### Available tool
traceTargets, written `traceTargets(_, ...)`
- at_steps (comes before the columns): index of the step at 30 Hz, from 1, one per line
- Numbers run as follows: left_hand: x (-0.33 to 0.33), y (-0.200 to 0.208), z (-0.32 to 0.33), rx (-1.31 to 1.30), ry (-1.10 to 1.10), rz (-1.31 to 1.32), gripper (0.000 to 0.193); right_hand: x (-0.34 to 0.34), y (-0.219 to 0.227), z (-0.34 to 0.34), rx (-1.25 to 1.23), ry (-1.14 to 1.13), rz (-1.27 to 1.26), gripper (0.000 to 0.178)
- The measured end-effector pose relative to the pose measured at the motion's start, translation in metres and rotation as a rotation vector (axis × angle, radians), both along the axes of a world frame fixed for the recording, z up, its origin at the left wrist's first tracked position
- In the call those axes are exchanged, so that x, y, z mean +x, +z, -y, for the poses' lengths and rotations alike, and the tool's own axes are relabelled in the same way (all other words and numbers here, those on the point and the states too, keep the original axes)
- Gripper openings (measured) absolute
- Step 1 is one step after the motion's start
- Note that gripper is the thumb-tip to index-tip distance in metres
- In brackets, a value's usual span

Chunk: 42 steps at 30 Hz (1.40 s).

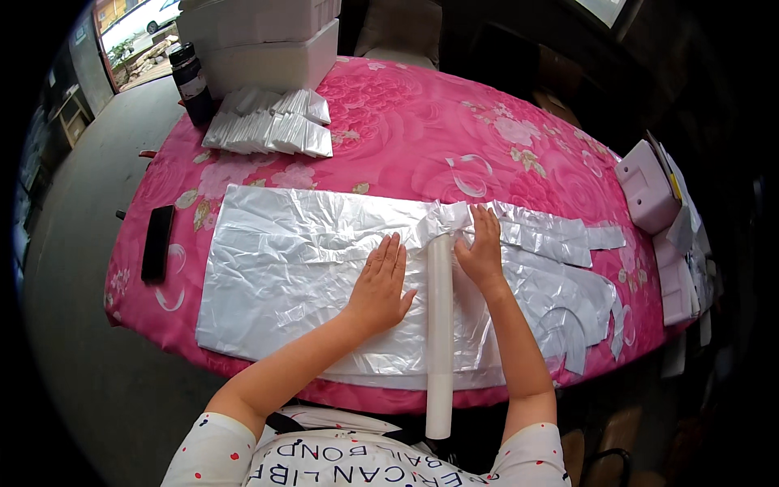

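A stack of thin, silvery-white plastic bags [276, 276] lies flat across the near part of the table, with handle-like strips and cut-outs at its right end. My left hand [380, 284] rests palm down on the bags, fingers stretched and thumb out to the side. To its right, a long white tube [439, 341] lies lengthwise over the stack, its lower end sticking out past the near table edge. My right hand [482, 250] is spread just right of the tube's far end, its fingers on crumpled film there. Neither hand grips anything I can see.
A pink floral cloth [406, 122] covers the table. At the far left are folded plastic bag bundles [272, 122], a dark bottle [192, 85] and white foam boxes [268, 49]. A black phone [157, 243] lies at left. White containers [649, 187] stand at the right edge.
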<state>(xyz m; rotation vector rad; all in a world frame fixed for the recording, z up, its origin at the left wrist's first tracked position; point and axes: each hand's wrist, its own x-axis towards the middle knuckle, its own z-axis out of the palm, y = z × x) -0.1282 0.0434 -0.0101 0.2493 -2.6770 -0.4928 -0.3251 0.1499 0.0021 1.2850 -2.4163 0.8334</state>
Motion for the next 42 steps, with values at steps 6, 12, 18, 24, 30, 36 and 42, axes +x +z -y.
traceTargets(6,-0.004,-0.006,0.006,0.042,0.153,0.238,0.086,-0.019,-0.02,0.029,0.027,-0.174,-0.019,0.065)
traceTargets(12,-0.002,-0.007,0.007,0.016,0.14,0.228,0.084,-0.079,-0.002,0.007,-0.085,-0.373,-0.078,0.062)
traceTargets(18,-0.003,-0.006,0.005,-0.018,0.108,0.224,0.079,-0.154,0.019,-0.1,-0.132,-0.778,0.087,0.069)
traceTargets(24,-0.023,-0.002,0.02,0.033,-0.167,0.028,0.059,-0.054,0.016,-0.121,-0.064,-0.288,-0.042,0.066)
traceTargets(30,-0.041,-0.012,0.016,0.152,-0.159,0.07,0.056,0.079,0.022,-0.114,0.279,0.498,0.158,0.066)
traceTargets(36,-0.01,-0.007,0.02,0.063,-0.189,0.075,0.056,0.095,0.02,-0.1,0.342,0.655,0.178,0.071)
traceTargets(42,0.056,0.022,0.05,0.227,-0.082,-0.101,0.046,0.166,0.022,-0.016,0.363,0.756,0.08,0.073)
